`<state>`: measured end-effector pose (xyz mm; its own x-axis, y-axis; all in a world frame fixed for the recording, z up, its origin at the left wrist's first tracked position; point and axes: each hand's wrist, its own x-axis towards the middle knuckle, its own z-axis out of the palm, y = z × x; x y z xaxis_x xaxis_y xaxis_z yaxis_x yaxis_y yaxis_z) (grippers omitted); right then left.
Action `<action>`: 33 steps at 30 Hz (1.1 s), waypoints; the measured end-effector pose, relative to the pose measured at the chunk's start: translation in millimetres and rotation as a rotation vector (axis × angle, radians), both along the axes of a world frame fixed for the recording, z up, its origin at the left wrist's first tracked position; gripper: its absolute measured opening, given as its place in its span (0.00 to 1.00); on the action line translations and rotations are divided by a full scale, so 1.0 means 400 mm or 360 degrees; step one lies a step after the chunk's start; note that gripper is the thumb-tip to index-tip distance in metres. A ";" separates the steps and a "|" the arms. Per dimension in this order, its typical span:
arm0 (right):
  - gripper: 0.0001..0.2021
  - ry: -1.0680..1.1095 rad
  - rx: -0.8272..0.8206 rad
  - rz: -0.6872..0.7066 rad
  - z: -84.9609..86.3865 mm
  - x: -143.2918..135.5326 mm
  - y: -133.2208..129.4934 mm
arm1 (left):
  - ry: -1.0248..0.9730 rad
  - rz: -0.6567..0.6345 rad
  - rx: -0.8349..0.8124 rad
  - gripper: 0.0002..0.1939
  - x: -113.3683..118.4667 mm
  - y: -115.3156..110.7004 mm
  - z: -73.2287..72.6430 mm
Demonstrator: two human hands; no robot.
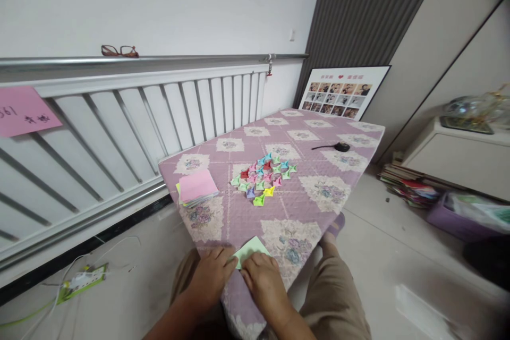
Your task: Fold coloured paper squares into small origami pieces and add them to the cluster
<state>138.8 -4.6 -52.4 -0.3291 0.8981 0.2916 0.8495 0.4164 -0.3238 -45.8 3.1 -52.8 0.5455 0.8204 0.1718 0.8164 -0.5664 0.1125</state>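
A light green square of paper [252,247] lies on the near end of the table, one corner pointing away from me. My left hand [215,272] grips its left side, fingers closed at the edge. My right hand [263,277] presses on its near right part with fingers curled together, hiding that portion. Further up the table stand several small folded paper pieces [260,185] in rows, coloured green, blue, pink, red, purple and yellow. A stack of square paper sheets [198,188], pink on top, sits to the left.
A flowered purple tablecloth [239,218] covers the table. A small black object with a thin handle [341,146] rests toward the far right. A white radiator [191,109] runs along the left, with glasses [119,52] on the pipe above. A power strip [85,281] lies on the floor.
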 end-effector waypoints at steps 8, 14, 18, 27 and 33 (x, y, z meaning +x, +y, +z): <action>0.05 -0.0079 0.0159 0.0028 0.014 0.003 -0.003 | -0.0178 0.0021 -0.0022 0.07 0.009 0.003 0.062; 0.07 0.0380 0.0009 0.0067 0.078 0.020 -0.005 | -0.0885 0.0030 -0.0292 0.06 0.000 0.032 0.138; 0.08 0.0824 -0.0335 0.0124 0.128 0.021 -0.010 | -0.1353 0.0130 -0.0756 0.07 -0.005 0.071 0.184; 0.06 0.1457 -0.0785 -0.0088 0.121 0.015 -0.031 | -0.1278 0.0272 -0.0841 0.09 0.065 0.123 0.235; 0.05 0.1422 -0.0756 -0.0152 0.070 0.036 -0.017 | -0.1289 0.0365 -0.0752 0.10 0.119 0.149 0.198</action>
<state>153.4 -11.3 -24.2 -0.0863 0.9963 0.0021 0.2385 0.0227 -0.9709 1.7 62.8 26.3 0.2248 0.9731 0.0504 0.4761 -0.1548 0.8657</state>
